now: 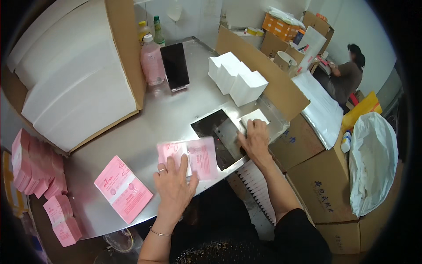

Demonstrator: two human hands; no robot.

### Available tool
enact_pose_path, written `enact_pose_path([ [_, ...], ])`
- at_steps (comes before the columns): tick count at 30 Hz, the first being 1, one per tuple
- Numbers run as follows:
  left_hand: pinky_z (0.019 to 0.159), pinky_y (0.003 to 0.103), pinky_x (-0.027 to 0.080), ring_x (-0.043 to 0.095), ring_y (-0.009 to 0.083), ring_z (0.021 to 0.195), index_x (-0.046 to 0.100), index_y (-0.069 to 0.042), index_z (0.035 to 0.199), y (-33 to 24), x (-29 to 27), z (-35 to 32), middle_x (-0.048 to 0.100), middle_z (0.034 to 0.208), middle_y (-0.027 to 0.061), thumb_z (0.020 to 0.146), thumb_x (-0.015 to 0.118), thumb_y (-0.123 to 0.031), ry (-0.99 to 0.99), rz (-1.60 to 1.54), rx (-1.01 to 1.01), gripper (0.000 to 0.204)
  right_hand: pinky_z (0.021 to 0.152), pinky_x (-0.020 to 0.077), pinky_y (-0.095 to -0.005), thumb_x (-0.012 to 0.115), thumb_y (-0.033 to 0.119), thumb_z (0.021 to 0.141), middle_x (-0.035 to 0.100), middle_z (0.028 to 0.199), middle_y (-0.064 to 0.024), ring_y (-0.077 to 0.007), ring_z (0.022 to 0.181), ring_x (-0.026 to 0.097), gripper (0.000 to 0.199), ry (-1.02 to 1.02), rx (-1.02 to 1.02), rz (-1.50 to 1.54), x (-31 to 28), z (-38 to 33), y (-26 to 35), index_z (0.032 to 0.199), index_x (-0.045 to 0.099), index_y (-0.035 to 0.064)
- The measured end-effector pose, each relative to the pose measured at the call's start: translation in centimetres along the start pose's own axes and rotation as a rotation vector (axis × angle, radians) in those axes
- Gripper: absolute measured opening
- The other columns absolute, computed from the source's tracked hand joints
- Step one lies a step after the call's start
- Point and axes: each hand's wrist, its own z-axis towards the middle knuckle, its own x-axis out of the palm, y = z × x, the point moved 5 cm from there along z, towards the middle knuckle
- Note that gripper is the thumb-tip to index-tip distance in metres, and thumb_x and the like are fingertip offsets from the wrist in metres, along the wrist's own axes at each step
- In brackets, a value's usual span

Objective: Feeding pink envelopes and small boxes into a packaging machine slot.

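Observation:
My left hand lies fingers outstretched on a pink printed sleeve with a white folded piece at its middle. It wears a ring and a bracelet. My right hand is at the right of the table, thumb apart and fingertips bent onto a small stack of white folded paper. Between the hands is a dark rectangular opening with a metal plate in it. Left of my left hand lies a flat stack of pink sleeves.
White stacks stand at the far right beside a cardboard flap. A phone leans on a pink bottle. A big carton of white paper and pink bundles stand left. Cartons line the right; a person sits beyond.

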Motion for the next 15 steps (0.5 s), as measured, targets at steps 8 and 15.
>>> enact_pose_path([
  [8, 0.083, 0.050, 0.038, 0.053, 0.0360, 0.107, 0.063, -0.007, 0.115, -1.1, -0.5, 0.7, 0.056, 0.126, 0.0186, 0.081, 0.073, -0.046, -0.081, 0.037, 0.146, 0.052, 0.071, 0.0480, -0.0389, 0.068, 0.018, 0.088, 0.065, 0.091, -0.0122, -0.0259, 0.086, 0.061, 0.016, -0.240, 0.327, 0.479, -0.4, 3.3, -9.3, 0.087, 0.069, 0.0014],
  [15, 0.076, 0.045, 0.043, 0.054, 0.0332, 0.098, 0.065, -0.008, 0.113, -1.0, 1.3, 0.3, 0.059, 0.121, 0.0143, 0.088, 0.067, -0.029, 0.119, -0.073, 0.057, 0.033, 0.079, 0.0470, -0.0437, 0.066, 0.016, 0.084, 0.065, 0.092, -0.0113, -0.0293, 0.095, 0.058, 0.014, -0.331, -0.055, 0.001, -3.5, 14.7, -4.9, 0.081, 0.075, 0.0051],
])
